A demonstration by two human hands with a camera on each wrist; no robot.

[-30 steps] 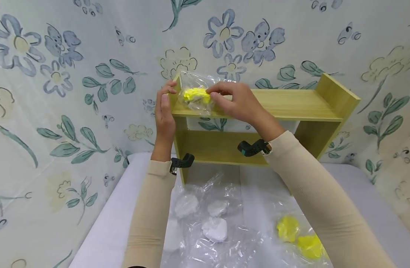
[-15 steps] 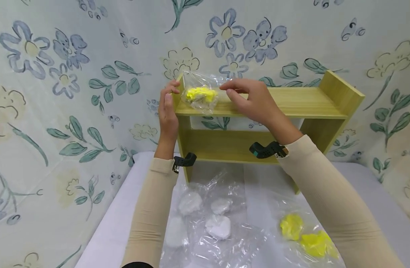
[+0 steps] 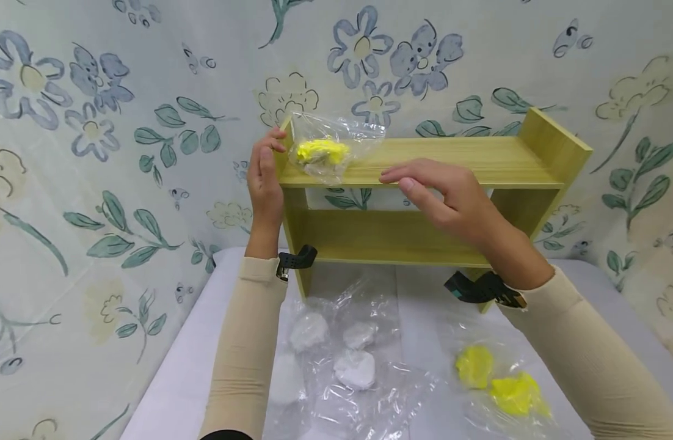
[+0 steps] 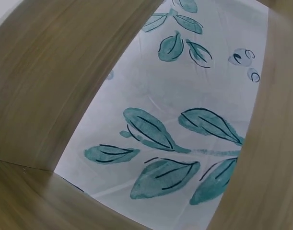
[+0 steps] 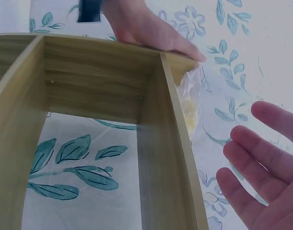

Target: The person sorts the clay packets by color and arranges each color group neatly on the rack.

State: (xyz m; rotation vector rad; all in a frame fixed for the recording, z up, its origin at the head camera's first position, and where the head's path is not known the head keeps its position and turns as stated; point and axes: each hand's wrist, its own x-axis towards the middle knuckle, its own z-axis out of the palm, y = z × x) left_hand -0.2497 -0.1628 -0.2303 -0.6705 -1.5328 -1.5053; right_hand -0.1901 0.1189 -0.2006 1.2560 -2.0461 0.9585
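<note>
My left hand rests along the outer left side of a light wooden shelf unit, fingertips at the upper edge. That same hand shows lying against the side panel in the right wrist view. On the top shelf, at its left end, sits a clear plastic bag with a bright yellow lump inside. My right hand is in front of the shelf's middle, to the right of that bag and apart from it, holding nothing. Its fingers are spread loosely in the right wrist view.
Below the shelf, several clear bags with white lumps lie on the white-covered surface. Clear bags with yellow lumps lie further right. A floral curtain hangs behind. The left wrist view looks through the unit's open back, framed by wooden boards.
My right hand has let go of the bag with the yellow lump and moved right and down, away from it. The bag stays on the top shelf. My left hand keeps its place.
</note>
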